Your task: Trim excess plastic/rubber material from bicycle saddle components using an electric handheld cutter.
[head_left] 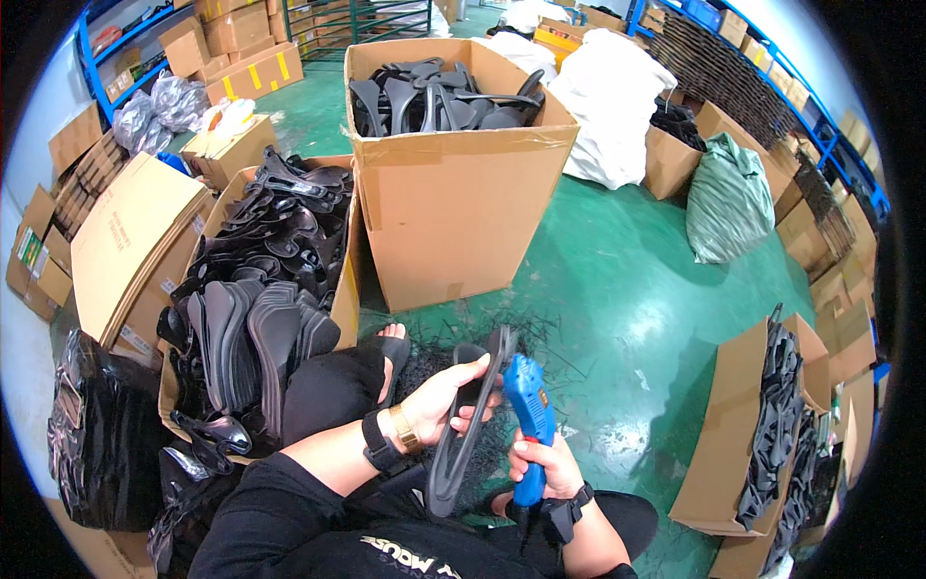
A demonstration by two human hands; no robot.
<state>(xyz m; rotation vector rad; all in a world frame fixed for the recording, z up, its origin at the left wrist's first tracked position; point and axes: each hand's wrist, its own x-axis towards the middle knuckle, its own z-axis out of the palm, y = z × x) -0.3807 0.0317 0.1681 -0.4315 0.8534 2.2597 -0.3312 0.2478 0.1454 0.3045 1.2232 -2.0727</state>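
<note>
My left hand [460, 386] grips a long black moulded piece [446, 482], shaped like a bicycle saddle shell and held nearly upright. My right hand [548, 468] is wrapped round the handle of a blue hand-held power tool [529, 391]. Its head points up beside the piece's upper end; I cannot tell whether they touch. Part of my left fingers is hidden behind the piece. Stacked black saddle-shaped pieces [228, 338] stand in an open carton to my left, with glossier ones behind them.
A tall carton [453, 212] of black pieces stands ahead. Dark strips and shavings [569, 357] litter the green floor [637, 318]. At the right is another carton [719, 434] with black parts; a green sack [730, 207] and a white sack [612, 106] stand farther back.
</note>
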